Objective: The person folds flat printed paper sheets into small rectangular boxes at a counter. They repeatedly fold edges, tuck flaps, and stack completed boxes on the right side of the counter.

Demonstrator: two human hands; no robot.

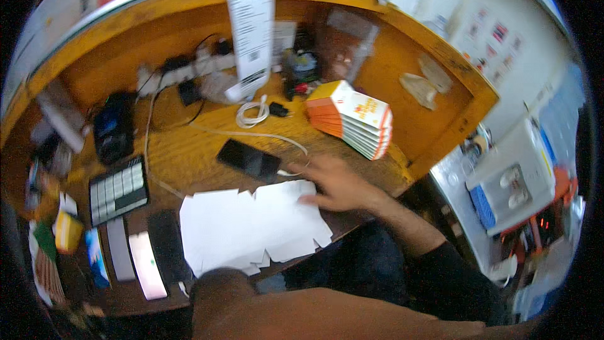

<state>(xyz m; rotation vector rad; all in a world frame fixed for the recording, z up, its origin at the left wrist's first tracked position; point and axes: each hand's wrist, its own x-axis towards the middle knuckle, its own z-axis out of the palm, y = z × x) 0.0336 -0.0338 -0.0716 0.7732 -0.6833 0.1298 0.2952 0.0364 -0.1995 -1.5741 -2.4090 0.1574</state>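
Note:
My right hand point(340, 184) reaches in from the lower right, fingers spread and slightly blurred, with nothing visible gripped. Its thumb lies over the upper right part of white flat card blanks point(245, 230) with notched edges, and its fingertips are near a white cable end point(288, 173). Beyond the card lies a black phone point(249, 160) with a dark screen. Very close along the lower edge is what looks like my left hand point(220, 296) and forearm; the fingers cannot be made out. Behind my right hand, a fanned stack of orange and white folded cartons point(352, 119) leans on the desk.
Left on the wooden desk point(182, 164) are a white-keyed pad point(118, 190), a lit phone point(148, 264), other phones and a black device point(114, 127). A long paper slip point(251, 38) hangs over the back ledge. Right, a metal counter point(462, 214) holds a white machine point(516, 176).

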